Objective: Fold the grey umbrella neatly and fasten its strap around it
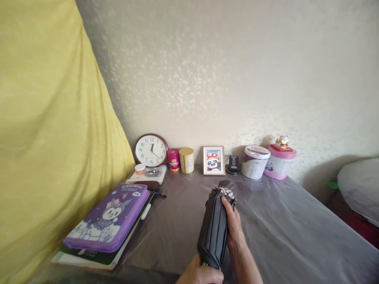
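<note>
Left hand (204,273): low at the picture's bottom edge, fingers wrapped around the umbrella's lower end.
Right hand (233,223): higher, forearm slanting up from below, gripping the umbrella's right side, thumb along its upper part.
Black umbrella (213,227): folded, tilted, held between both hands in front of the grey-covered table (171,221).
Tubs: white-and-purple tub (254,163) lidded, beside the pink-lidded tub (278,165), which bears a cat figurine (282,142); contents hidden.
Tins: red tin (173,159) beside yellow canister (186,161).
</note>
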`<state>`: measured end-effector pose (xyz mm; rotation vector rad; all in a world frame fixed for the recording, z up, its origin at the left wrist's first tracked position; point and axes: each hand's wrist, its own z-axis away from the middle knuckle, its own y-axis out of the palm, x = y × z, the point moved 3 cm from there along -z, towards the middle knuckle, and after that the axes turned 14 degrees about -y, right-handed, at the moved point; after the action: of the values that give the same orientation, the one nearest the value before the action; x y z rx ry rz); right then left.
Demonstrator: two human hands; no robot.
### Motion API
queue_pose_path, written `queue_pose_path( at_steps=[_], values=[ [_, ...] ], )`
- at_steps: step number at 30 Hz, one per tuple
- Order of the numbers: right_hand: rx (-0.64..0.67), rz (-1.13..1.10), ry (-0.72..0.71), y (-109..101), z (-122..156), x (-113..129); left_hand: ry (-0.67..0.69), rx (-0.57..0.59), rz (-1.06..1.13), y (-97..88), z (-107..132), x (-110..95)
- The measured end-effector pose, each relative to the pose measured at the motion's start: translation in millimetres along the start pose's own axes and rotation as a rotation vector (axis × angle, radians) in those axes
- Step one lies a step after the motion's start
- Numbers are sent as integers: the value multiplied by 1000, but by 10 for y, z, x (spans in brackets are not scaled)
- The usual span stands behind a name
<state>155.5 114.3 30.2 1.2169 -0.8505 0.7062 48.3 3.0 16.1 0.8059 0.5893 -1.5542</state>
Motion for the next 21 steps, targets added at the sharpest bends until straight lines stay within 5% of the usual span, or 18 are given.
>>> queue_pose_path(
  at_steps=[6,14,16,19,21],
  values=[
    [58,97,-113,-29,-44,-54,-152,-143,-55,-27,-47,138],
    [30,154,-205,-10,-37,-12,45,-470,-183,-20,-176,192],
    [29,101,-150,-3,-27,-6,67,-381,-158,24,-135,114],
    [33,24,-62,11,1,18,-40,-76,-8,91,-65,37],
    [53,-12,-24,25,19,32,-58,-10,12,100,-27,8]
  ],
)
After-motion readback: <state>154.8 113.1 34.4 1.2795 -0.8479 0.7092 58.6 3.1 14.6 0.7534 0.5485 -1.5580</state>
